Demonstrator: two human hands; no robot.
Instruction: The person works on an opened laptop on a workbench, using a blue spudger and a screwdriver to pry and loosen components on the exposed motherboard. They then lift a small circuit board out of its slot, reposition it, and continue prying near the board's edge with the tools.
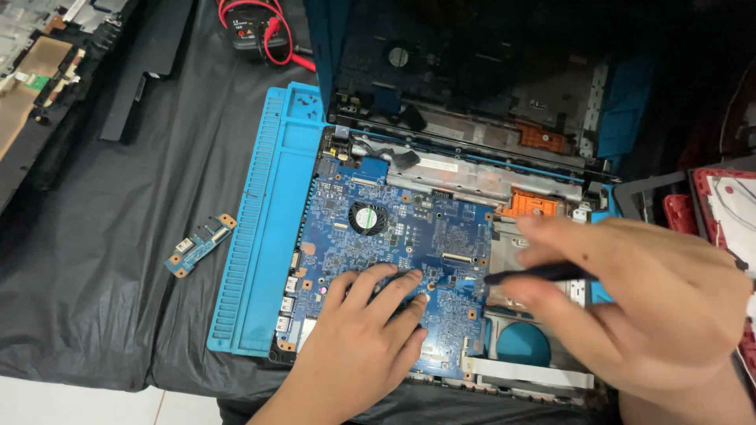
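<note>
An opened laptop lies on a blue work mat (260,260), its blue motherboard (394,236) exposed with a small round fan (367,218) near the top. My left hand (366,330) rests flat on the lower part of the motherboard, fingers spread. My right hand (638,307) is close to the camera and blurred; it holds a thin dark tool (535,275) whose tip points at the board's right edge near the middle. The laptop's lid and dark inner frame (472,86) stand open behind.
A small blue circuit board (200,245) lies loose on the black cloth (102,275) to the left. A multimeter with red leads (260,31) sits at the top. Laptop parts (47,71) lie at the far left, and red-and-white case pieces (724,212) at the right.
</note>
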